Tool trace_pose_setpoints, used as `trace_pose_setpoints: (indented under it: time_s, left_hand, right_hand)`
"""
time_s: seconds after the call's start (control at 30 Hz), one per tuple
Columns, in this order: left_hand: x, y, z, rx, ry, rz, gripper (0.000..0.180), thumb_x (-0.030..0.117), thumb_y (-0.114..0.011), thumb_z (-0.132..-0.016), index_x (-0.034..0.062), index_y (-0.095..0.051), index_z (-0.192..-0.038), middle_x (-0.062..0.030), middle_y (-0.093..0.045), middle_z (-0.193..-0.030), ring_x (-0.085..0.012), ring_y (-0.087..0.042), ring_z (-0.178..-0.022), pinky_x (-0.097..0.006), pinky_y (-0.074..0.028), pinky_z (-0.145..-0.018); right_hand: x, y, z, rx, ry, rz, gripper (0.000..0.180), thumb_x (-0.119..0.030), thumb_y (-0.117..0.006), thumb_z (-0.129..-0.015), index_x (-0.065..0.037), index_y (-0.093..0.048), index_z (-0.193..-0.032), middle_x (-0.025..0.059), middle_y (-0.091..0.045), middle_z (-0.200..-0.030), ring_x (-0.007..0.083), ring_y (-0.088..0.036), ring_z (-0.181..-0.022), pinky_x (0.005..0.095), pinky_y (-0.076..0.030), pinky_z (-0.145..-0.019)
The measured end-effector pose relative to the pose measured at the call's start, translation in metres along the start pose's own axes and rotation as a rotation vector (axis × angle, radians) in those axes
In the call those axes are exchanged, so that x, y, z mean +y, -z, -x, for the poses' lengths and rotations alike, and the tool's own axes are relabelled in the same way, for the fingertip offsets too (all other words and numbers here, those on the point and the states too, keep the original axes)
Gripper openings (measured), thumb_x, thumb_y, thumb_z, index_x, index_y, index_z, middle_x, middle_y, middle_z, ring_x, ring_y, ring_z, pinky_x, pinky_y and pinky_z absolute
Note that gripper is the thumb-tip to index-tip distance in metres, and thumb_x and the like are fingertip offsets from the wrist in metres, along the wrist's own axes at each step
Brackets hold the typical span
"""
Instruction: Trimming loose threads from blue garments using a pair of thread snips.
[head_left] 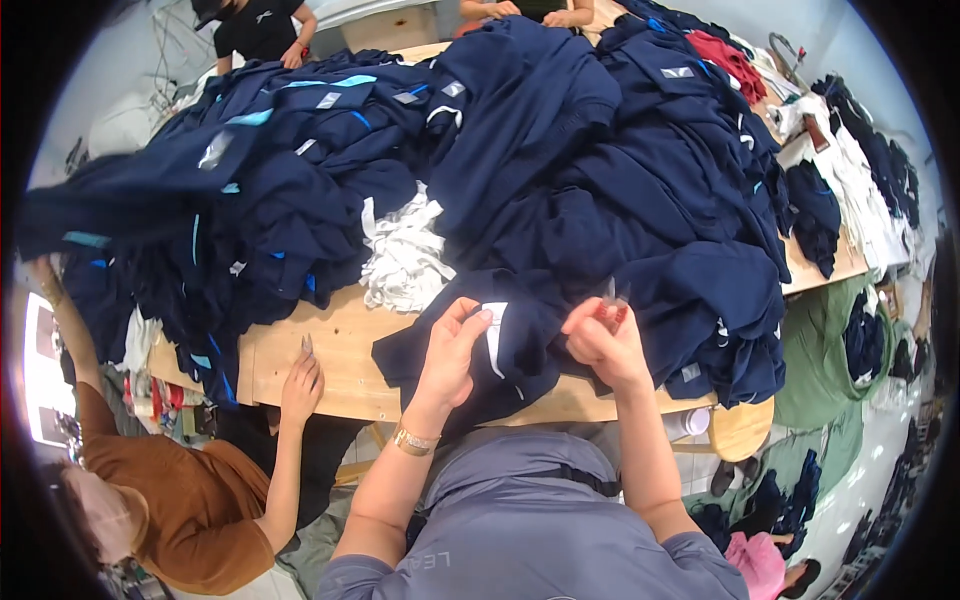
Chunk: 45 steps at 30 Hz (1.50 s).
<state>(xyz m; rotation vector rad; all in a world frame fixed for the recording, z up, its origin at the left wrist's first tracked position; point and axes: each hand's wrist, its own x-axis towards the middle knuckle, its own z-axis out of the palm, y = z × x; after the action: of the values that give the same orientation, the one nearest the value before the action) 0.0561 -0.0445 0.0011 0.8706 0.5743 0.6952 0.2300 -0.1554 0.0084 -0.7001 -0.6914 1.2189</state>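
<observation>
Navy garment [520,350] pinched by left hand [452,350], right hand [603,335] closed, perhaps gripping small snips [611,292].

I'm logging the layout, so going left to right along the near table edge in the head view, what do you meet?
Co-worker's hand on the wooden table → left hand → white label on the navy garment → right hand holding small snips.

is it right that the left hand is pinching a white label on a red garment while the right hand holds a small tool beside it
Not quite: the garment is navy blue, not red. The head view shows the left hand pinching the white label on it, while the right hand holds a small tool beside it.
</observation>
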Motion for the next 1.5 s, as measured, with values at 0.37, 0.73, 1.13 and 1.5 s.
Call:
trace_pose_setpoints:
  time_s: [0.37,0.73,1.13,1.5]
  left_hand:
    - [0.009,0.003,0.003,-0.047,-0.068,0.017,0.003,0.004,-0.052,-0.090,0.0050,-0.049,-0.089,-0.0006,-0.059,-0.081,-0.0024,-0.054,-0.068,-0.016,-0.044,-0.060]
    - [0.010,0.004,0.010,-0.070,-0.137,-0.261,0.009,0.007,-0.054,-0.090,0.0054,-0.046,-0.085,0.0038,-0.052,-0.077,0.0010,-0.042,-0.067,-0.015,-0.035,-0.057]
    - [0.057,0.026,0.019,0.356,-0.661,-0.495,0.005,0.006,-0.054,-0.084,0.0068,-0.049,-0.086,0.0003,-0.052,-0.083,-0.0047,-0.047,-0.074,-0.020,-0.040,-0.068]
    - [0.103,0.128,0.075,1.179,-0.685,-1.461,0.025,0.015,-0.063,-0.082,0.0009,-0.052,-0.100,-0.0075,-0.057,-0.091,-0.0191,-0.055,-0.085,-0.030,-0.044,-0.080]
  right_hand:
    - [0.007,-0.021,-0.007,0.147,0.280,1.273,0.031,-0.030,-0.067,-0.079,-0.002,-0.055,-0.074,0.0084,-0.045,-0.058,0.0193,-0.046,-0.048,0.0289,-0.036,-0.046]
    - [0.001,-0.031,-0.007,0.048,0.296,1.463,0.038,-0.038,-0.067,-0.077,-0.004,-0.053,-0.069,0.0094,-0.051,-0.058,0.0252,-0.052,-0.049,0.0315,-0.039,-0.045]
    - [0.005,0.015,-0.010,0.404,0.170,0.708,0.027,-0.022,-0.061,-0.088,-0.006,-0.043,-0.076,-0.0058,-0.037,-0.062,0.0031,-0.033,-0.053,0.0210,-0.028,-0.045]
    - [0.056,0.046,0.013,0.414,0.032,1.428,0.050,-0.027,-0.081,-0.063,-0.004,-0.043,-0.085,0.0092,-0.052,-0.074,0.0241,-0.052,-0.065,0.0330,-0.044,-0.058]
